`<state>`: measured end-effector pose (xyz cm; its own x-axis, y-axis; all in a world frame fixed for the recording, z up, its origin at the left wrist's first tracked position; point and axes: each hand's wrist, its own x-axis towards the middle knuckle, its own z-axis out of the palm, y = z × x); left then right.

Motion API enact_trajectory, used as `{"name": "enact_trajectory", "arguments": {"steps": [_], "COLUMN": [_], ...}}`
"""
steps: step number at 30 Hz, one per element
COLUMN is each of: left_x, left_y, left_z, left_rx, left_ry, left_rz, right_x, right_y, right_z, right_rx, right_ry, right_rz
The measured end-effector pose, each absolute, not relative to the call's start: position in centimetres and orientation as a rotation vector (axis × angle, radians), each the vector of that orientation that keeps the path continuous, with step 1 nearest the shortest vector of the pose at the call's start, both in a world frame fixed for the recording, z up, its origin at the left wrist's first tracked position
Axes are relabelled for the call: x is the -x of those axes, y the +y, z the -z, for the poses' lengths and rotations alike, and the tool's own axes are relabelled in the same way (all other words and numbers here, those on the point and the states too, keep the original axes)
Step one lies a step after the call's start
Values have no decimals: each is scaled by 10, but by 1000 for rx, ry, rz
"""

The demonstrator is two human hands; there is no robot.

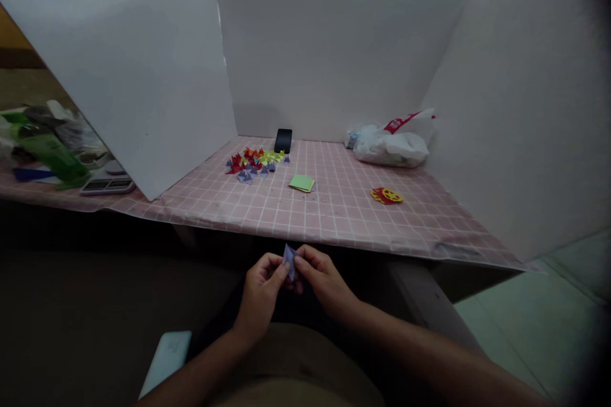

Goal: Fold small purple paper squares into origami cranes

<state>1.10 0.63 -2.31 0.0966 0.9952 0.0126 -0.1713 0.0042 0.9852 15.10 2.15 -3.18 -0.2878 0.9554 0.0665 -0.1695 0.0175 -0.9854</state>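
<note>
Between my two hands, just in front of the table's near edge and above my lap, is a small folded piece of purple paper [289, 258] with a pointed top. My left hand [261, 286] pinches its left side with thumb and fingers. On its right side my right hand [324, 276] grips it the same way, the thumb lying on the paper. Beyond the hands, a small stack of square paper sheets [301, 182], green on top, lies on the table. Farther left sits a cluster of small folded paper pieces [252, 162] in red, orange, yellow and purple.
A pink checked cloth [334, 222] covers the table, with white boards [344, 57] around three sides. On it are a black phone [283, 140], a white plastic bag [394, 145] and red and yellow cut-outs [386, 196]. A scale [109, 186] and green bottle [52, 152] stand outside the left board.
</note>
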Motion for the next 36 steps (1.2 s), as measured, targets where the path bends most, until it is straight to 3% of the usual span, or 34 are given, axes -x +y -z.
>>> {"name": "enact_trajectory", "arguments": {"steps": [16,25,33,36], "left_x": [0,-2,-3,-2], "left_y": [7,9,9,10], "left_z": [26,31,37,42], "left_rx": [-1232,-1315,-1422,-1510], "left_ry": [983,1062,1205,1250], "left_rz": [-1125,-1146,-1162,-1206], "right_x": [-156,-160,-162,-159], "right_y": [21,22,19,14], "right_z": [25,25,27,24], "right_rx": [985,1012,1012,981], "right_ry": [-1428,-1855,-2022,-1996], "right_rz": [-1378,-569,-208,-225]}}
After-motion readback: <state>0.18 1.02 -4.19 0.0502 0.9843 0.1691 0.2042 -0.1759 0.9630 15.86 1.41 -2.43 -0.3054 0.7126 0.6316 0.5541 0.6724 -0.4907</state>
